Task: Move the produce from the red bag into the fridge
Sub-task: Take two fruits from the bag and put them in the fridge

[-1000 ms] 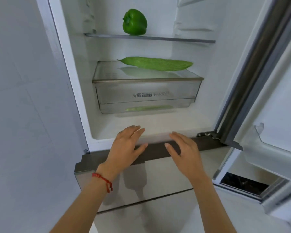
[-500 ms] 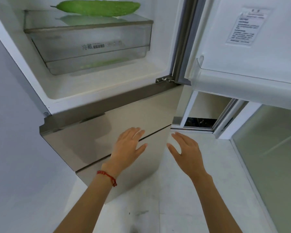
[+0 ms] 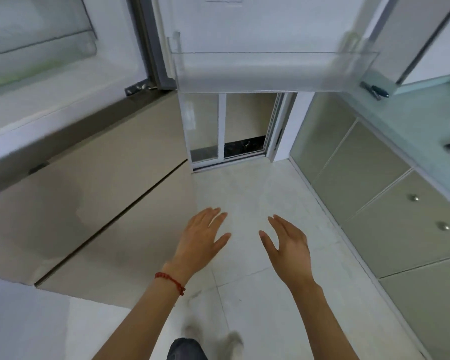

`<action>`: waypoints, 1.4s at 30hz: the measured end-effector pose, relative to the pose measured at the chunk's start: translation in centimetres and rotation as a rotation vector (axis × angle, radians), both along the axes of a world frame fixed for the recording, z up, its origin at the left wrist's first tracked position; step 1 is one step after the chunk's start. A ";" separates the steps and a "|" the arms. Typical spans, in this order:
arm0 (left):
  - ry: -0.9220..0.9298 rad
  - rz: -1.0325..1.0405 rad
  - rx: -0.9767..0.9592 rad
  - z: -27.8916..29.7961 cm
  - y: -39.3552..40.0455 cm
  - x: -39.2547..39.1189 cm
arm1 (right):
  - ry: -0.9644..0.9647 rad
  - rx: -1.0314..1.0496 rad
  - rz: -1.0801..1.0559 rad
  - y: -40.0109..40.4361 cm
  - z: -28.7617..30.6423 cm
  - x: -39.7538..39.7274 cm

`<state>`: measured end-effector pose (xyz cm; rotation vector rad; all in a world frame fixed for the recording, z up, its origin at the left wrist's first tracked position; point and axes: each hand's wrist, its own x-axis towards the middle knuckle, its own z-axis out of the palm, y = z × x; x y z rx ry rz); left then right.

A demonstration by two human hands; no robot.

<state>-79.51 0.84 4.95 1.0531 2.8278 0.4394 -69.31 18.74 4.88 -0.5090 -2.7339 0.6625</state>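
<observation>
Both hands were held out in front of the person, palms down over the pale tiled floor (image 3: 257,294), touching nothing. The left hand (image 3: 202,241) was spread and relaxed, fingers straight, with a red string bracelet (image 3: 170,281) at the wrist. The right hand (image 3: 287,246) was likewise loosely spread, thumb apart from the fingers, and empty. The two hands were near each other but not touching. To the left stood the fridge (image 3: 83,183), its beige lower drawers shut and its upper compartment open. A clear crisper drawer (image 3: 37,40) showed at the top left, blurred, with a faint smear of green. No produce or red bag could be made out clearly. The fridge's open door (image 3: 270,24) hung ahead, carrying a clear door shelf (image 3: 270,71). Grey-green cabinets (image 3: 374,190) with round knobs ran along the right, under a pale bench (image 3: 413,120).
</observation>
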 end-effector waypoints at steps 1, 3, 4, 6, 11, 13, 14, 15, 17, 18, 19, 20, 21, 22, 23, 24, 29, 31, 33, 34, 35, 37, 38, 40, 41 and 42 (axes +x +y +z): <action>0.003 -0.031 -0.005 0.0 1.0 0.4 | -0.003 0.000 -0.036 0.6 0.0 1.0; 0.017 -0.103 0.002 -0.2 3.0 1.1 | -0.012 0.003 -0.114 1.7 -0.2 2.9; 0.008 -0.146 0.011 -0.2 3.9 1.4 | -0.018 0.001 -0.154 2.2 -0.3 3.9; 0.007 -0.235 0.018 -0.3 5.9 2.0 | -0.033 -0.019 -0.240 3.1 -0.5 5.9; 0.017 -0.464 0.041 -0.4 10.5 3.1 | -0.056 -0.065 -0.493 4.1 -0.8 10.2; 0.026 -0.579 0.057 -0.6 12.2 3.7 | -0.072 -0.083 -0.593 4.1 -0.9 11.8; 0.036 -0.643 0.067 -0.8 13.1 3.9 | -0.074 -0.088 -0.649 4.0 -1.0 12.6; 0.043 -0.705 0.070 -0.8 13.9 4.1 | -0.076 -0.092 -0.706 3.7 -1.1 13.3; 0.044 -0.839 0.060 -0.7 15.6 4.8 | -0.072 -0.098 -0.850 2.9 -1.5 14.8; 0.051 -0.895 0.061 -0.8 16.4 5.1 | -0.064 -0.096 -0.909 2.4 -1.5 15.5; 0.062 -0.924 0.067 -0.9 16.7 5.3 | -0.063 -0.094 -0.940 2.0 -1.6 15.8; 0.065 -0.974 0.072 -0.9 17.3 5.6 | -0.064 -0.099 -0.993 1.4 -1.7 16.4; 0.067 -1.034 0.077 -1.0 17.8 6.1 | -0.063 -0.109 -1.058 0.7 -1.7 17.1; 0.070 -1.091 0.089 -1.2 18.2 6.6 | -0.060 -0.113 -1.117 -0.1 -1.6 17.6; 0.069 -1.142 0.097 -1.3 18.5 7.1 | -0.058 -0.114 -1.171 -0.9 -1.6 18.1; 0.067 -1.191 0.102 -1.4 18.9 7.8 | -0.059 -0.112 -1.224 -1.8 -1.7 18.7; 0.055 -1.428 0.122 -1.3 19.8 12.9 | -0.052 -0.102 -1.480 -6.0 -1.6 22.7; 0.048 -1.518 0.129 -1.3 19.8 15.1 | -0.049 -0.097 -1.571 -7.7 -1.6 24.4; 0.037 -1.597 0.126 -1.3 19.8 17.5 | -0.045 -0.095 -1.658 -9.4 -1.6 25.9; 0.038 -1.634 0.128 -1.3 19.8 18.6 | -0.042 -0.085 -1.700 -10.3 -1.6 26.5; 0.036 -1.671 0.129 -1.3 19.6 19.9 | -0.039 -0.071 -1.741 -11.1 -1.6 27.2; 0.018 -1.740 0.130 -1.4 19.3 22.3 | -0.034 -0.049 -1.814 -12.7 -1.7 28.5; 0.007 -1.769 0.131 -1.4 19.2 23.5 | -0.033 -0.047 -1.844 -13.4 -1.8 29.2; -0.001 -1.815 0.133 -1.5 18.8 25.7 | -0.036 -0.043 -1.896 -14.6 -1.7 30.6; 0.003 -1.835 0.137 -1.5 18.7 26.7 | -0.039 -0.035 -1.918 -15.1 -1.7 31.2; 0.008 -1.853 0.143 -1.5 18.6 27.6 | -0.040 -0.030 -1.937 -15.5 -1.7 31.9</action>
